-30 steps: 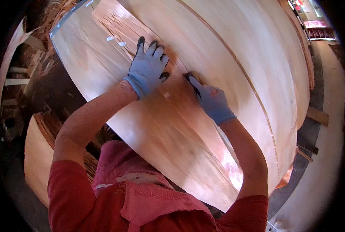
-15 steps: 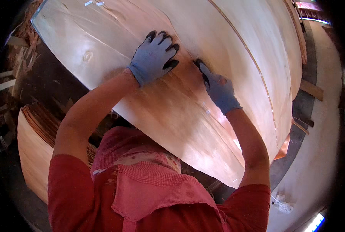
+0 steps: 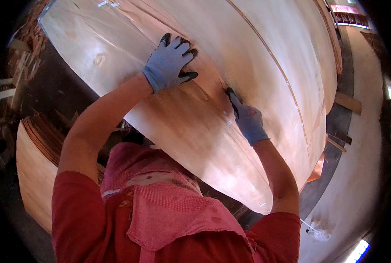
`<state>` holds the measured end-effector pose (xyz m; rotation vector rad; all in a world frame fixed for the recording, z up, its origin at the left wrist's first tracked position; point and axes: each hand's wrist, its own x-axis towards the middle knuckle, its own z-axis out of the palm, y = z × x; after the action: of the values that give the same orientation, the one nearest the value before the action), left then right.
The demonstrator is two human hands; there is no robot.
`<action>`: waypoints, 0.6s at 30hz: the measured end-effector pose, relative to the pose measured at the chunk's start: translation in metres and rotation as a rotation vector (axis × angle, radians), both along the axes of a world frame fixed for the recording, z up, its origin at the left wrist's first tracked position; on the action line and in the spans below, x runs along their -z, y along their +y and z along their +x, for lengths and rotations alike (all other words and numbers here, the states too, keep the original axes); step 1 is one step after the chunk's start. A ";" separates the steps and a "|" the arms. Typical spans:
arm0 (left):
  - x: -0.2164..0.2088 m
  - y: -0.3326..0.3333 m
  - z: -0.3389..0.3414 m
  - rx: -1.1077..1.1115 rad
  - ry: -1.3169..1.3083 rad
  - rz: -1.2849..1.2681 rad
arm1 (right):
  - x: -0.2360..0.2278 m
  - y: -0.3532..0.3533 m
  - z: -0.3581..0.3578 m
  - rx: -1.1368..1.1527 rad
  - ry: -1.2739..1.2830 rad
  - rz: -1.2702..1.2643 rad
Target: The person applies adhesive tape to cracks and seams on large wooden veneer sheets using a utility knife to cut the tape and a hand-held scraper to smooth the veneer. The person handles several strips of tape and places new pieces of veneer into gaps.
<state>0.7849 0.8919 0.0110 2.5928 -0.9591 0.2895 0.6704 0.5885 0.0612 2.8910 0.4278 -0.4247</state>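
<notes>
A large pale wood veneer sheet [image 3: 178, 127] lies in front of me, with a lengthwise seam and small bits of white tape [image 3: 229, 123] along it. My left hand [image 3: 169, 65], in a grey-blue glove with black fingertips, rests open on the sheet left of the seam, fingers spread. Beside the seam, my right hand [image 3: 249, 119] wears a matching glove. Its index finger points forward against the wood while the other fingers curl under. Whatever those curled fingers may hold is hidden.
Further right, a narrow brown line [image 3: 270, 46] runs along the veneer. A stack of veneer sheets [image 3: 35, 171] stands at lower left. Wooden offcuts [image 3: 348, 103] jut out at the right, above a pale floor [image 3: 357, 144]. Crumpled clear plastic [image 3: 320, 232] lies at lower right.
My right hand has slid down along the seam, toward my body. My left hand stays flat, shifted only slightly left in the picture.
</notes>
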 end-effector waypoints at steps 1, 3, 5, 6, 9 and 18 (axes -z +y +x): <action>0.000 0.000 -0.002 0.006 0.016 0.004 | -0.004 -0.001 -0.004 0.017 0.020 0.016; -0.005 -0.001 -0.001 0.004 0.055 0.064 | -0.008 -0.006 -0.007 0.019 0.044 0.051; -0.011 -0.004 -0.001 0.022 0.069 0.095 | -0.008 -0.016 -0.005 -0.008 0.053 0.088; -0.011 -0.004 0.000 0.027 0.061 0.099 | -0.006 -0.017 -0.005 0.018 0.054 0.107; -0.011 -0.007 0.003 0.026 0.042 0.108 | -0.007 -0.015 -0.005 0.062 0.042 0.138; -0.017 -0.002 0.010 0.051 0.065 0.136 | -0.023 -0.003 0.002 0.083 0.062 0.061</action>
<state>0.7946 0.8898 0.0278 2.6770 -1.0533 0.1292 0.6729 0.5859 0.0843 2.9697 0.3366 -0.5249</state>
